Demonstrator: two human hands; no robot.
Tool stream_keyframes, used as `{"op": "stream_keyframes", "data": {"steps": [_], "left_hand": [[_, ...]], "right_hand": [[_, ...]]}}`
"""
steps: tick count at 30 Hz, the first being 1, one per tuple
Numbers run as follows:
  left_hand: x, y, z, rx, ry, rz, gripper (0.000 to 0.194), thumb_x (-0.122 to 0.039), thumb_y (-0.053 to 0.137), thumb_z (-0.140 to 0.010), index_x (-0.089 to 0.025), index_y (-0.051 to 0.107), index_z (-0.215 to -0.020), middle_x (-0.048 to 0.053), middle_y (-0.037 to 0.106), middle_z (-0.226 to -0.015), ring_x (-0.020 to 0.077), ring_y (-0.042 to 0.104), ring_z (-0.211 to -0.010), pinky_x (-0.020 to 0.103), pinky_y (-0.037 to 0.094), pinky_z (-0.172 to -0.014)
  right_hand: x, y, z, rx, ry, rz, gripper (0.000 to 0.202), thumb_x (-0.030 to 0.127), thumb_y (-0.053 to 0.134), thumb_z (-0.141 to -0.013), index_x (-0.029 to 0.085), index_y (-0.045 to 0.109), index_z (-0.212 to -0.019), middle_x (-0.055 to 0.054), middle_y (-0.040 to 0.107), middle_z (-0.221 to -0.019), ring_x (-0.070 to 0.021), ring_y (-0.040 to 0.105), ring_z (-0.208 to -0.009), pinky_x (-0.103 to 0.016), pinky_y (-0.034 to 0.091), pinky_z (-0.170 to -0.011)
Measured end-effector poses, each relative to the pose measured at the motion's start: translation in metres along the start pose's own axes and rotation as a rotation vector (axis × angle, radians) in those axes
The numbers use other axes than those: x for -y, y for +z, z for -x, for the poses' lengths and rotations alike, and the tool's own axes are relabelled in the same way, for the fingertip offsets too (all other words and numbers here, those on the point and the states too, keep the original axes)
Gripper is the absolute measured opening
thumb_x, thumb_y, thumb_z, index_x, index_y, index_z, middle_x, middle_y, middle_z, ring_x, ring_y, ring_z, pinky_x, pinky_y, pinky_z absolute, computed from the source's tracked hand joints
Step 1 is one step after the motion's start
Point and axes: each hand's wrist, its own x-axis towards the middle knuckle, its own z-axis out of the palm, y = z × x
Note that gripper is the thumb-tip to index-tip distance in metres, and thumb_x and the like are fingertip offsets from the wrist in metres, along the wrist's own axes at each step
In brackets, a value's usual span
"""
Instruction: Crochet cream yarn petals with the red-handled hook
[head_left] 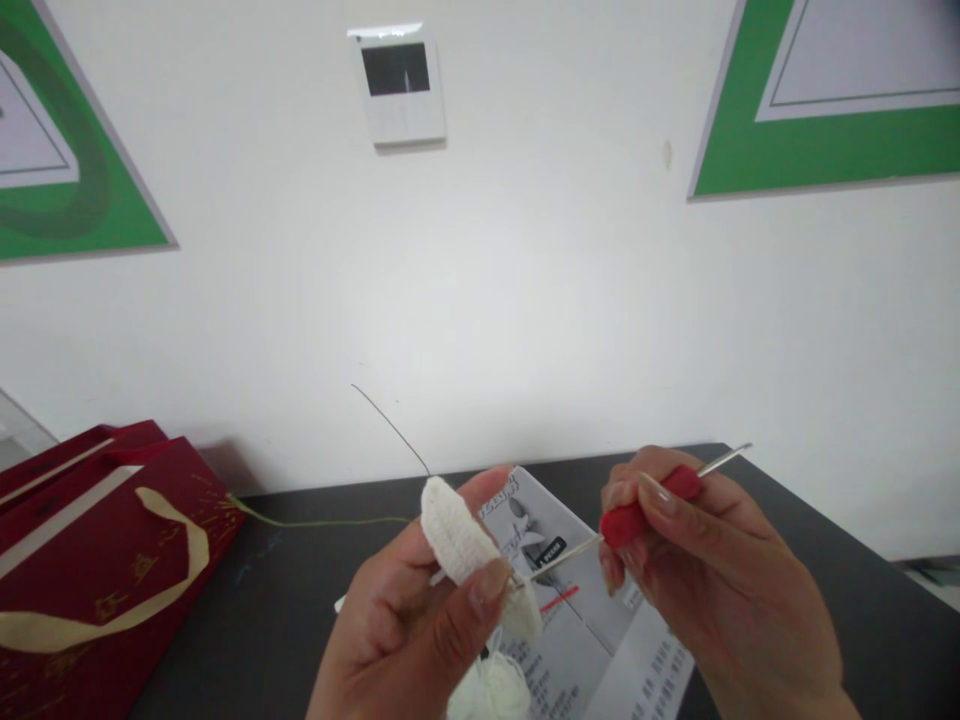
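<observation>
My left hand (420, 620) pinches a small white crocheted piece (459, 535) between thumb and fingers. A thin dark wire or thread sticks up from the top of that piece. My right hand (705, 570) is closed around the red grip (626, 522) of a double-ended crochet hook (562, 560). The hook's left shaft reaches the white piece beside my left thumb; its other metal end points up and right. Below the piece lies a ball of pale yarn (491, 688), partly covered by my left hand.
A printed sheet (592, 640) lies under my hands on the dark table (262, 600). Red gift bags (127, 560) with cream ribbons stand at the left, and a thin green strand (315, 523) runs from them towards my left hand. A white wall (525, 300) rises behind the table.
</observation>
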Motion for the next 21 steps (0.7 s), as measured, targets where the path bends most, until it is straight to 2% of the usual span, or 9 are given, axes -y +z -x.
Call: {"op": "stream_keyframes", "data": {"steps": [6, 9, 15, 21], "left_hand": [[-0.001, -0.006, 0.0, 0.061, 0.008, -0.067, 0.036, -0.021, 0.086, -0.066, -0.023, 0.081, -0.102, 0.002, 0.071, -0.07, 0.0131, 0.066, -0.065, 0.02, 0.054, -0.067], [0.0, -0.01, -0.003, 0.104, 0.064, -0.097, 0.042, -0.019, 0.085, -0.066, -0.027, 0.078, -0.107, 0.002, 0.069, -0.071, 0.0134, 0.064, -0.067, 0.022, 0.053, -0.068], [0.008, -0.009, -0.007, 0.018, 0.175, -0.126, 0.054, -0.016, 0.085, -0.067, -0.033, 0.073, -0.116, -0.001, 0.065, -0.069, 0.0131, 0.063, -0.067, 0.023, 0.052, -0.068], [0.012, 0.002, -0.005, -0.114, 0.284, -0.08, 0.093, -0.011, 0.085, -0.064, -0.042, 0.046, -0.143, -0.006, 0.062, -0.07, 0.0089, 0.06, -0.06, 0.019, 0.053, -0.064]], "right_hand": [[0.0, 0.003, -0.003, -0.03, 0.05, -0.025, 0.014, 0.025, 0.078, -0.076, 0.017, 0.072, -0.066, 0.0, 0.065, -0.05, -0.0091, 0.058, -0.041, -0.016, 0.049, -0.042], [-0.006, 0.006, -0.005, -0.03, 0.093, -0.078, 0.017, 0.029, 0.079, -0.075, 0.015, 0.072, -0.067, 0.001, 0.062, -0.047, -0.0078, 0.057, -0.036, -0.015, 0.048, -0.039], [-0.019, 0.014, -0.007, -0.045, 0.17, -0.181, 0.021, 0.03, 0.077, -0.079, 0.013, 0.07, -0.068, 0.002, 0.06, -0.048, -0.0066, 0.055, -0.038, -0.015, 0.05, -0.04], [-0.028, 0.019, -0.006, -0.075, 0.206, -0.266, 0.019, 0.029, 0.079, -0.076, 0.012, 0.071, -0.072, 0.003, 0.06, -0.051, -0.0049, 0.05, -0.038, -0.017, 0.052, -0.04]]}}
